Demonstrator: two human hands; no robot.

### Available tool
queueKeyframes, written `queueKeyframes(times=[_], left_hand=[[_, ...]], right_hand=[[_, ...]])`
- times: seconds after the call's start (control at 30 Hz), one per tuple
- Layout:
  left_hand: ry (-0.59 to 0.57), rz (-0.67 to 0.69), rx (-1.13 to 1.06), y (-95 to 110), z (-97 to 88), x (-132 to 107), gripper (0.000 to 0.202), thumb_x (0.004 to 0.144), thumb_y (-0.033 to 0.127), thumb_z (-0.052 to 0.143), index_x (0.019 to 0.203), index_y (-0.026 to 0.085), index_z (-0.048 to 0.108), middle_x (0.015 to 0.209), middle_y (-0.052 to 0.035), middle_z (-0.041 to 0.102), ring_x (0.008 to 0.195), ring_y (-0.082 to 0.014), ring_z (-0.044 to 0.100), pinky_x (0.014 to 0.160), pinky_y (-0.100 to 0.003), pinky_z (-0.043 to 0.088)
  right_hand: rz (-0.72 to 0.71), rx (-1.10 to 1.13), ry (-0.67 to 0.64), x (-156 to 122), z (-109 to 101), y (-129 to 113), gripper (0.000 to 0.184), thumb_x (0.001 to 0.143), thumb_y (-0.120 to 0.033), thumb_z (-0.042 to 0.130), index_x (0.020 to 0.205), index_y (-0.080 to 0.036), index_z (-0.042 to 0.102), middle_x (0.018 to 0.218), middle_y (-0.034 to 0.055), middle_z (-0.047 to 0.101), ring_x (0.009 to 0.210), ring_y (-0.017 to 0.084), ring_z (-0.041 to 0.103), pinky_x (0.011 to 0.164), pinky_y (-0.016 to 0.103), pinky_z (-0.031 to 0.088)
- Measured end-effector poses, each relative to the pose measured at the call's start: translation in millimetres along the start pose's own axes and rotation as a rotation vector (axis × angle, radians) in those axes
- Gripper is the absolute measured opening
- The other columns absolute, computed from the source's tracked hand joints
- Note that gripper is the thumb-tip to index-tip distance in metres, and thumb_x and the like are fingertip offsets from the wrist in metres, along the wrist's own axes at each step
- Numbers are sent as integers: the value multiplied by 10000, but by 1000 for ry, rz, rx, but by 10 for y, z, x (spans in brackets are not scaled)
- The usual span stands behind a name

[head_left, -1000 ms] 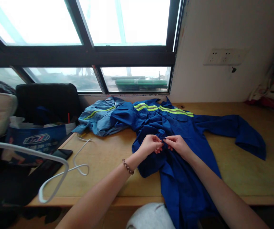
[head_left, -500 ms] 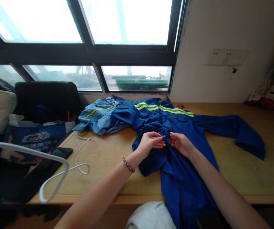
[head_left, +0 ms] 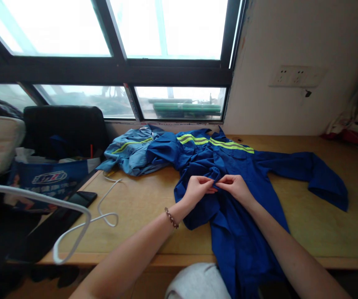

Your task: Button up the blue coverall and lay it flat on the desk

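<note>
Both hands meet at the front of a dark blue jacket (head_left: 244, 174) spread on the wooden surface (head_left: 141, 203): the left hand (head_left: 197, 187) and the right hand (head_left: 235, 186) each pinch a fold of the cloth between thumb and fingertips, the fingertips nearly touching one another at the jacket's front opening. The jacket lies in the middle of the surface, its collar toward the window (head_left: 166, 29), one sleeve stretched out to the right and its lower part hanging over the near edge. A second, lighter blue jacket (head_left: 129, 151) lies bunched just beside it at the back left, touching it. That makes two jackets, each with yellow-green stripes. Bare wood lies open to the right of the sleeve and between the left forearm and one white hanger (head_left: 73, 224), which juts past the left near corner. One black phone (head_left: 81, 199) lies by the left edge, near one blue bag (head_left: 46, 180).
</note>
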State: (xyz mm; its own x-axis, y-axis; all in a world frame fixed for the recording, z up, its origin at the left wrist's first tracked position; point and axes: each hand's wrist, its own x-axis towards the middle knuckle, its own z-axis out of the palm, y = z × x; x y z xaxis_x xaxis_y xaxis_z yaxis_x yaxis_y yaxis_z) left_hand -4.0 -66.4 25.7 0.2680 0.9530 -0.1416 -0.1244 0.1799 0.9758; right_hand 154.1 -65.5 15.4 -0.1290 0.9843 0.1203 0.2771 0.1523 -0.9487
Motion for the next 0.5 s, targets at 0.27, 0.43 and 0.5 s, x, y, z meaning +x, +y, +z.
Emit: queueKeyframes(times=[0.27, 0.43, 0.5], left_hand=[[43, 86, 135, -167, -17, 49, 189, 631, 288, 660, 641, 113, 588, 579, -29, 620, 539, -147, 618, 528, -246, 517], [74, -26, 0, -128, -4, 33, 105, 655, 178, 606, 598, 109, 550, 541, -13, 584, 516, -132, 605, 547, -254, 521], [80, -51, -57, -115, -1, 20, 95, 654, 152, 602, 603, 109, 535, 530, -4, 563, 509, -126, 597, 549, -259, 523]], right_hand=[[-281, -422, 138, -93, 122, -25, 182, 685, -235, 599, 532, -172, 522, 537, -22, 544, 498, 94, 485, 482, 207, 335], [-298, -451, 138, -114, 153, -36, 155, 698, -249, 610, 575, -178, 550, 570, -18, 564, 518, 101, 501, 504, 215, 347], [-290, -443, 131, -109, 155, -30, 152, 697, -267, 618, 587, -180, 557, 577, -15, 573, 520, 105, 506, 505, 218, 352]])
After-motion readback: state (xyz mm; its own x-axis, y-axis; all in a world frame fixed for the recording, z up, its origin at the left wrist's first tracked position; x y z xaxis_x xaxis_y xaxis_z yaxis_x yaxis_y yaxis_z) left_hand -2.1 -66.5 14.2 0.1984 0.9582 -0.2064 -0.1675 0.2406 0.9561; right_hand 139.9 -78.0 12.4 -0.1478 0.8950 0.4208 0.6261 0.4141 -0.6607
